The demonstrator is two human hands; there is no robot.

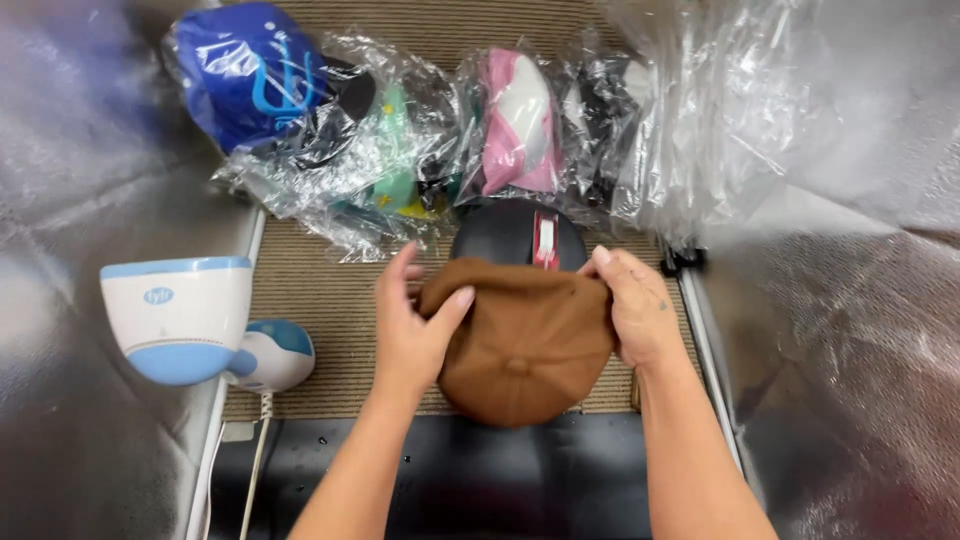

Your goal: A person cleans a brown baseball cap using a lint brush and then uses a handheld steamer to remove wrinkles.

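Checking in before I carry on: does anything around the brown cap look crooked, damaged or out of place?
Nothing stands out. Both hands, left hand and right hand, grip the brown cap evenly over the dark rounded form. The bagged caps behind look crumpled but intact, and the white and blue steamer lies at the left.

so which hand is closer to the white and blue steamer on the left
Left. The left hand grips the brown cap's near-left edge, on the side facing the steamer. The right hand holds the cap's opposite edge, farther away.
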